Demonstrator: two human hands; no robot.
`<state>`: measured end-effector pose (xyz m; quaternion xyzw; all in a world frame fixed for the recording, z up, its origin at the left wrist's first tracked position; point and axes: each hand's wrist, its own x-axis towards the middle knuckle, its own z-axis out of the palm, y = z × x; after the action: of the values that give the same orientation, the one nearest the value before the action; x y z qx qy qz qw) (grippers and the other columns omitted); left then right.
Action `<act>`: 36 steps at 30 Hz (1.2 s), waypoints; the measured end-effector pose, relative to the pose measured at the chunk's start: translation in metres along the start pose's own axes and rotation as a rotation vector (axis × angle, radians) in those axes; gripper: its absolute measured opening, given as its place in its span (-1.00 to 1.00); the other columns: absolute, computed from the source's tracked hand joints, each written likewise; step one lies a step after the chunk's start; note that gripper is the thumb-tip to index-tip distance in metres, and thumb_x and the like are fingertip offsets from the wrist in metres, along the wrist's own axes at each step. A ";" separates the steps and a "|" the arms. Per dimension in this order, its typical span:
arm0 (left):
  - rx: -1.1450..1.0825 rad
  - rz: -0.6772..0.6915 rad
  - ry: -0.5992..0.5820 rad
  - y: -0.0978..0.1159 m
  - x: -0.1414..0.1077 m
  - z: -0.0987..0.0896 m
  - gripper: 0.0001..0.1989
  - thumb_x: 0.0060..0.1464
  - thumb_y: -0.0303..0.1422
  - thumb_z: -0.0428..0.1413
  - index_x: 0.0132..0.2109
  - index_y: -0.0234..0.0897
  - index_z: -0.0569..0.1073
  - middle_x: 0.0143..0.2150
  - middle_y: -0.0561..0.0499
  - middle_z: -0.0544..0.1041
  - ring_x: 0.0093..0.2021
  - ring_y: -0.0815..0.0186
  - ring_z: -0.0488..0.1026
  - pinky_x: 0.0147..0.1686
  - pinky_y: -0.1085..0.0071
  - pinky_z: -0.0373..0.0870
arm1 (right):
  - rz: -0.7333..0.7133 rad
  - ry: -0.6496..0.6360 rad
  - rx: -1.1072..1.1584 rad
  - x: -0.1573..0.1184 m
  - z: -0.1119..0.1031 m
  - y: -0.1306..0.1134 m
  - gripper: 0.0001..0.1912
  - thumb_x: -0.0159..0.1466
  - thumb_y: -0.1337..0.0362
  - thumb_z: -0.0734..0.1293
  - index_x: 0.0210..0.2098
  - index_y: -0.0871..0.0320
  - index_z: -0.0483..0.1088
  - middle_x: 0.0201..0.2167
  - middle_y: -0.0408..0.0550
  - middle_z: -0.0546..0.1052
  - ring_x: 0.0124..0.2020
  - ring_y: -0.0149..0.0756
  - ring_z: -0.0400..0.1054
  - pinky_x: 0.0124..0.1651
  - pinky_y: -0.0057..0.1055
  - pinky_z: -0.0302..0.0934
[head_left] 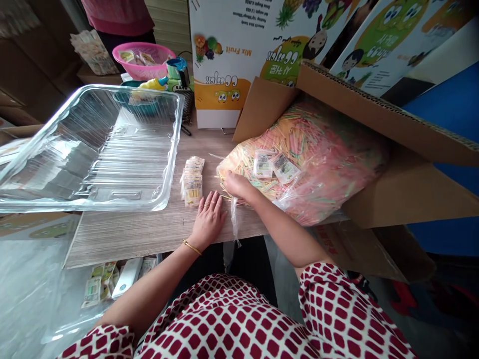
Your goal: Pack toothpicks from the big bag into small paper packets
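Left hand (pixel 209 219): center of frame, palm down on the table (pixel 130 234), fingers extended and released. Fingertips right beside the sachet stack; can't tell if they touch it. Gold bracelet (pixel 192 247) on the wrist, ring on a finger.
Right hand (pixel 237 184): just right of center, at the left end of the stick bag, fingers curled in among the sticks. Can't tell if it's grasping any, fingertips hidden.
Stick bag (pixel 337 144): clear plastic, right half of frame, packed with thin pink, yellow and green sticks. Leans out of the open carton (pixel 392 187) onto the table. Some loose sticks by its left end, near both hands.
Sachet stack (pixel 193 187): small printed packets, overlapping in a column, center of frame, left of the right hand.
Loose sachets: two, left one (pixel 264 164) and right one (pixel 286 168), lying on top of the bag, edges meeting.
Clear tray (pixel 130 164): big ribbed plastic, left side of frame, near the stack but apart from it.
Back of table: pink basket (pixel 144 70) with packets inside, upper left; teal bowl (pixel 144 102) below it, partly seen through the tray. Printed box (pixel 220 65), top center.
Co-worker: pink top (pixel 119 20), upper left edge.
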<state>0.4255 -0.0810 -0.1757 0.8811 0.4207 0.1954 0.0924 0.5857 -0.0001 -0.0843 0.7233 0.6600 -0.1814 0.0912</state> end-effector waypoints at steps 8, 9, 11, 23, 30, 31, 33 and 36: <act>-0.093 -0.024 -0.010 0.001 -0.001 -0.003 -0.49 0.39 -0.26 -0.05 0.36 -0.44 0.31 0.45 -0.22 0.19 0.49 0.02 0.03 0.46 -0.03 -0.07 | -0.149 -0.054 -0.096 -0.002 -0.003 0.020 -0.66 0.34 0.50 0.15 -0.02 0.38 0.48 0.12 0.37 0.48 0.03 0.00 0.47 0.05 -0.26 0.31; -0.162 -0.022 0.003 0.001 -0.001 -0.005 -0.52 0.39 -0.28 -0.06 0.33 -0.41 0.34 0.44 -0.21 0.22 0.49 0.03 0.04 0.46 -0.04 -0.06 | -0.157 -0.037 -0.035 -0.004 -0.003 0.023 -0.68 0.34 0.50 0.15 -0.07 0.37 0.49 0.09 0.35 0.49 0.01 -0.02 0.47 0.04 -0.27 0.31; -0.374 -0.031 0.058 0.001 0.003 -0.012 -0.55 0.41 -0.30 -0.11 0.31 -0.33 0.38 0.40 -0.18 0.29 0.47 0.08 0.10 0.45 -0.01 0.01 | -0.155 0.012 0.172 -0.013 0.000 0.028 -0.71 0.38 0.42 0.13 -0.13 0.32 0.47 -0.05 0.25 0.55 -0.10 -0.11 0.46 -0.03 -0.29 0.32; -1.287 -0.308 0.123 0.016 0.060 -0.045 -0.48 0.38 -0.06 -0.03 0.27 -0.29 0.44 0.31 -0.19 0.41 0.32 0.14 0.35 0.35 0.18 0.24 | -0.307 -0.198 1.100 -0.045 0.027 0.026 -0.68 0.49 0.11 0.15 -0.37 0.13 0.19 -0.53 -0.24 0.35 -0.67 -0.52 0.19 -0.59 -0.53 0.15; -1.219 -0.400 0.245 0.016 0.028 -0.034 -0.41 0.40 -0.03 -0.09 0.43 -0.19 0.22 0.47 -0.13 0.17 0.42 0.17 0.21 0.33 0.24 0.25 | -0.344 -0.374 1.209 -0.055 0.037 0.033 -0.57 0.47 0.02 0.14 -0.40 0.17 0.29 -0.56 -0.05 0.52 -0.54 -0.36 0.43 -0.44 -0.48 0.36; -1.238 -0.414 0.247 0.013 0.029 -0.035 -0.40 0.41 -0.02 -0.11 0.44 -0.20 0.20 0.49 -0.13 0.14 0.42 0.17 0.20 0.33 0.24 0.25 | -0.352 -0.411 1.238 -0.056 0.036 0.034 -0.62 0.46 0.05 0.16 -0.37 0.18 0.31 -0.54 -0.04 0.55 -0.52 -0.34 0.45 -0.44 -0.47 0.37; -1.230 -0.378 0.167 0.009 0.035 -0.042 -0.39 0.41 0.00 -0.14 0.39 -0.26 0.28 0.42 -0.16 0.27 0.38 0.16 0.28 0.33 0.24 0.26 | -0.371 -0.477 1.259 -0.058 0.035 0.033 -0.70 0.43 0.12 0.21 -0.35 0.18 0.32 -0.54 -0.04 0.56 -0.55 -0.33 0.44 -0.49 -0.47 0.36; -1.159 -0.293 -0.048 0.013 0.041 -0.056 -0.38 0.38 0.02 -0.11 0.32 -0.34 0.38 -0.08 -0.15 0.63 0.00 0.16 0.59 0.10 0.25 0.47 | -0.385 -0.492 1.351 -0.059 0.039 0.024 -0.66 0.43 0.14 0.21 -0.43 0.18 0.31 -0.60 -0.07 0.49 -0.58 -0.34 0.41 -0.47 -0.45 0.36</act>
<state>0.4344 -0.0572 -0.1100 0.6242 0.3603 0.3582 0.5935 0.5997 -0.0717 -0.1004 0.4321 0.4803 -0.7172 -0.2613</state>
